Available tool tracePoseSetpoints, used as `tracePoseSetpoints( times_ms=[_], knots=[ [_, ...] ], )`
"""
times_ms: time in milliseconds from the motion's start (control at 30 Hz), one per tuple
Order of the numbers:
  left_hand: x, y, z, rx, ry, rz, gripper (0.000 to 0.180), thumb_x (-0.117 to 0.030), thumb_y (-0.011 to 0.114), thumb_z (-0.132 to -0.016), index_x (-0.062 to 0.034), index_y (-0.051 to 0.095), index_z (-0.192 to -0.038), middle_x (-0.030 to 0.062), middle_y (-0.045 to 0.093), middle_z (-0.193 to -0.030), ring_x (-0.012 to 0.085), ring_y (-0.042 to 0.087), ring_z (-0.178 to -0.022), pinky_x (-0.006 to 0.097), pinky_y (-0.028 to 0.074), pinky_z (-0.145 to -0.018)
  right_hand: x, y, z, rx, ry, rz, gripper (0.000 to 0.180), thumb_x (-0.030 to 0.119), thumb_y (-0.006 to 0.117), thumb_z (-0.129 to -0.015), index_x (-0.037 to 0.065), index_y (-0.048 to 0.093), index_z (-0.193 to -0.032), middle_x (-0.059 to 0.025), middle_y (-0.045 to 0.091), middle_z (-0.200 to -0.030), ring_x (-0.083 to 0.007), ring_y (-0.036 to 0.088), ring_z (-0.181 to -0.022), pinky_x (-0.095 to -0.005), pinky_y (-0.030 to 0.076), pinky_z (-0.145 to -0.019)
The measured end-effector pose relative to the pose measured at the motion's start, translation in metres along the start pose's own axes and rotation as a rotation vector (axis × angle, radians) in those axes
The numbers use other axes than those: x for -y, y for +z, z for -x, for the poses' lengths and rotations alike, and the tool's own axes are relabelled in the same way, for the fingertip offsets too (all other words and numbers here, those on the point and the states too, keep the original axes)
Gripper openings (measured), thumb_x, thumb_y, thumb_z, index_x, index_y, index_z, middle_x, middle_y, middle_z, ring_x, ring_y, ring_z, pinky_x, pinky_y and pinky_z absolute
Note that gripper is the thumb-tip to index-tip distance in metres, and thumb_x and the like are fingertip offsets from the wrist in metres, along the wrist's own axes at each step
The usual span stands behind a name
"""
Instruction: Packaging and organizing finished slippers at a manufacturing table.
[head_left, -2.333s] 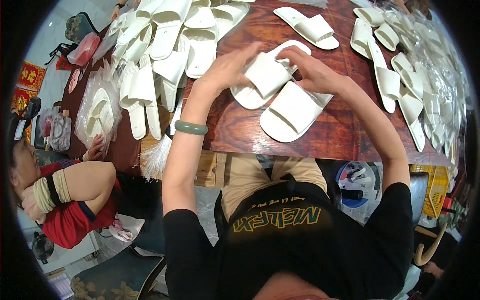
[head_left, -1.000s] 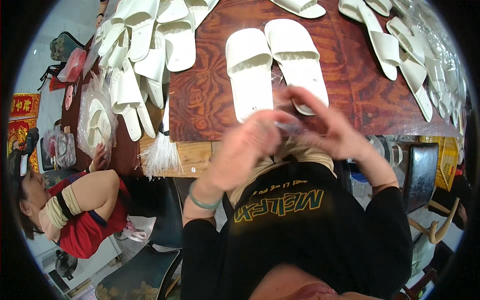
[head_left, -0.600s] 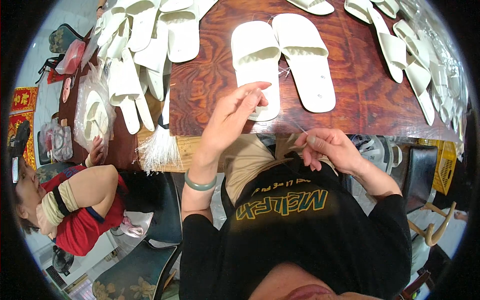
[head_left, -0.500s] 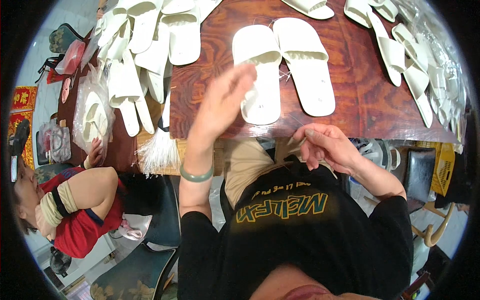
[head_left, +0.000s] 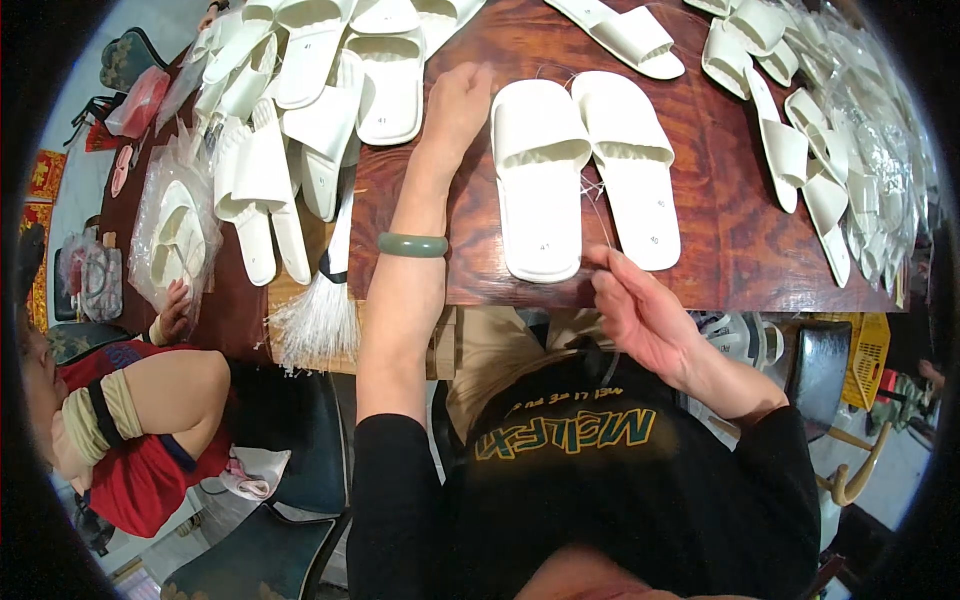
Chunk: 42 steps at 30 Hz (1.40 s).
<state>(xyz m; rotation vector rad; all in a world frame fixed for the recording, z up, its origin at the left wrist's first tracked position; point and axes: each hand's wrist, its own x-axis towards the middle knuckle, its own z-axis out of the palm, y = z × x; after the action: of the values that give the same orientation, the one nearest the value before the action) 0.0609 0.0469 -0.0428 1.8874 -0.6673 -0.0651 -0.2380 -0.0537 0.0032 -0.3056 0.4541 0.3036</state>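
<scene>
A pair of white slippers lies side by side on the reddish wooden table, toes pointing away: the left slipper [head_left: 540, 215] and the right slipper [head_left: 640, 205]. Thin white tie strands [head_left: 594, 187] show between them. My right hand [head_left: 648, 318] is at the table's near edge, thumb and forefinger pinched on a strand that runs up between the slippers. Left of the pair, my left hand [head_left: 458, 112], with a green bangle on its wrist, is over the table beside a piled slipper [head_left: 388, 95]. Its fingers look curled but are partly hidden and blurred.
White slippers [head_left: 250, 185] are heaped at the left, and more [head_left: 826, 190] lie along the right side with clear plastic bags [head_left: 885, 170]. A bundle of white ties [head_left: 315, 318] hangs at the table's near left edge. Another person's hand [head_left: 176, 310] touches a bagged slipper [head_left: 178, 240].
My left hand has moved away from me, off the left slipper toward the pile. My right hand has risen toward the pair, its pinch now just by the slippers. The whole view has shifted slightly.
</scene>
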Motion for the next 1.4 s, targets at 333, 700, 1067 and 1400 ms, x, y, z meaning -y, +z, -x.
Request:
tracePoseSetpoints(
  times_ms=[333,700,1067,1400],
  knots=[
    [-0.037,-0.007,0.019,0.01,-0.137,-0.232,0.054,-0.046,0.041,-0.09,-0.0009,0.066,-0.075,0.0215,0.063,-0.074,0.0386,0.061,-0.077,0.043,0.045,-0.072,0.009,0.022,-0.094,0.117,-0.095,-0.069,0.022,0.019,0.045,-0.095,0.004,0.048,-0.112,-0.0048,0.059,-0.083,-0.0127,0.058,-0.069,-0.0238,0.053,-0.059],
    [-0.001,-0.015,0.008,-0.09,0.001,-0.134,0.048,-0.042,0.049,-0.087,0.0006,0.068,-0.077,0.0115,0.066,-0.067,0.0191,0.062,-0.063,0.031,0.047,-0.064,0.02,0.021,-0.116,0.142,-0.047,0.037,0.022,0.02,0.039,-0.097,0.005,0.048,-0.109,-0.0049,0.059,-0.081,-0.0136,0.058,-0.067,-0.025,0.053,-0.056],
    [-0.027,-0.001,0.008,0.032,-0.054,-0.361,0.03,-0.032,0.065,-0.074,-0.0016,0.068,-0.075,0.0178,0.065,-0.074,0.0292,0.064,-0.072,0.038,0.048,-0.067,0.025,0.015,-0.117,0.105,-0.08,0.067,0.018,0.02,0.043,-0.096,0.006,0.049,-0.106,-0.0011,0.053,-0.077,-0.0097,0.046,-0.06,-0.0213,0.039,-0.049],
    [-0.015,0.009,0.014,-0.204,0.074,-0.414,0.024,-0.025,0.053,-0.083,-0.0039,0.064,-0.079,0.0187,0.063,-0.08,0.0363,0.06,-0.077,0.043,0.046,-0.067,0.06,0.011,-0.013,0.113,-0.043,0.639,0.021,0.018,0.046,-0.095,-0.001,0.054,-0.102,-0.0062,0.057,-0.082,-0.0124,0.055,-0.072,-0.0272,0.048,-0.067]
  ],
)
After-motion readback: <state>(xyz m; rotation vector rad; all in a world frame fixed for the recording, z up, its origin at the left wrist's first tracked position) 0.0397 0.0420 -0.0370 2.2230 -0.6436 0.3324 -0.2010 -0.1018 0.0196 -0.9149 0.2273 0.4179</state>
